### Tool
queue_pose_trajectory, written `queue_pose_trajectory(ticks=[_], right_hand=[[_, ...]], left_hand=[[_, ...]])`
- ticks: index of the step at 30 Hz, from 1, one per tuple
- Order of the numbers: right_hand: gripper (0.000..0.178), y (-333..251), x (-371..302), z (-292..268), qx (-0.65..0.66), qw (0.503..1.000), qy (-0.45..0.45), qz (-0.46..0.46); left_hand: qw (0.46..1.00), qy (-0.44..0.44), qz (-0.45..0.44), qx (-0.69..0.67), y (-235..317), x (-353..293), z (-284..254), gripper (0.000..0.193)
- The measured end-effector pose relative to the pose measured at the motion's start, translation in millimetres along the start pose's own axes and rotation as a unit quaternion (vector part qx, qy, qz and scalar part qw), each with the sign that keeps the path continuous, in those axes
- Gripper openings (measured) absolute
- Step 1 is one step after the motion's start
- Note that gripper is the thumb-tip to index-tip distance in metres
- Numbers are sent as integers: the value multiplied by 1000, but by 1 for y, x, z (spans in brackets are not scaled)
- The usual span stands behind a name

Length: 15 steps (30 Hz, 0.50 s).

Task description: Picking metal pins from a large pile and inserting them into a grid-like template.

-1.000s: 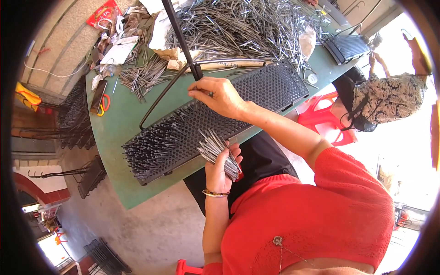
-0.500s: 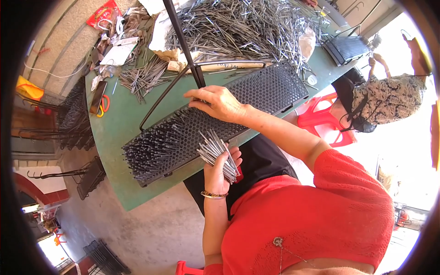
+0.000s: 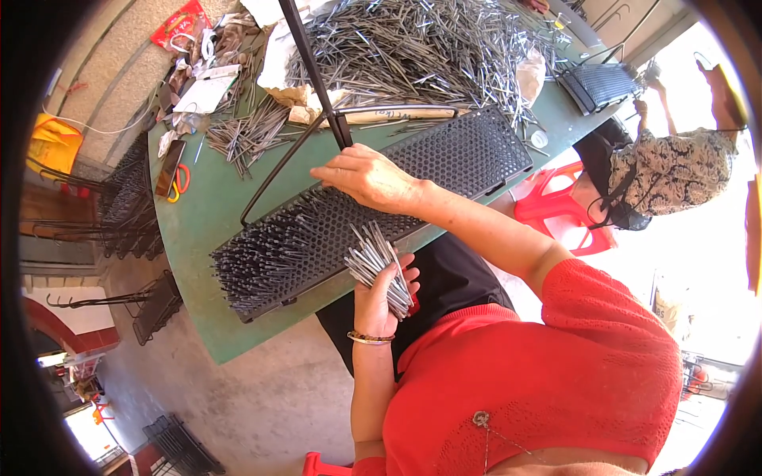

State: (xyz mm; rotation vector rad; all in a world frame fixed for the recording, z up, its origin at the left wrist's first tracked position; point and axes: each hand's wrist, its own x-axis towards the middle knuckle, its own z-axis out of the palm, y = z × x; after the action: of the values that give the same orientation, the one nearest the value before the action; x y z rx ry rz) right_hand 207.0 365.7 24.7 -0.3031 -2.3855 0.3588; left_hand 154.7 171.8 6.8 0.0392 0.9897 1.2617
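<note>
My left hand (image 3: 379, 297) is closed round a bundle of thin grey metal rods (image 3: 371, 260), in front of a long black perforated tray (image 3: 444, 170). Densely packed rods (image 3: 258, 258) stand upright in the holes at the tray's left end. Over the far edge of the packed part, my right hand (image 3: 367, 178) is bent with its fingers drawn together. Whatever its fingertips hold, if anything, is too small or hidden to make out. A black metal bar frame (image 3: 274, 170) rises from the tray's far side, behind my right hand.
On the green table (image 3: 208, 317) lie a large heap of rods (image 3: 413, 47), a smaller pile (image 3: 248, 135), orange-handled scissors (image 3: 181, 182) and a phone (image 3: 170, 168). A co-worker in a patterned top (image 3: 675, 170) sits at the right, near a red stool (image 3: 556, 202) and another tray (image 3: 599, 86).
My right hand has moved slightly left, its fingers closer to the tray and more drawn together. The left hand keeps its bundle almost in place.
</note>
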Motion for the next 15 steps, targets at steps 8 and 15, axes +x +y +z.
queue_pose_trajectory(ticks=[8, 15], right_hand=[[33, -2, -3, 3, -43, 999, 14, -8], [28, -26, -22, -28, 154, 972, -38, 173]], left_hand=[[1000, 3, 14, 15, -4, 0, 3, 26], [996, 13, 68, -56, -4, -1, 1, 24]])
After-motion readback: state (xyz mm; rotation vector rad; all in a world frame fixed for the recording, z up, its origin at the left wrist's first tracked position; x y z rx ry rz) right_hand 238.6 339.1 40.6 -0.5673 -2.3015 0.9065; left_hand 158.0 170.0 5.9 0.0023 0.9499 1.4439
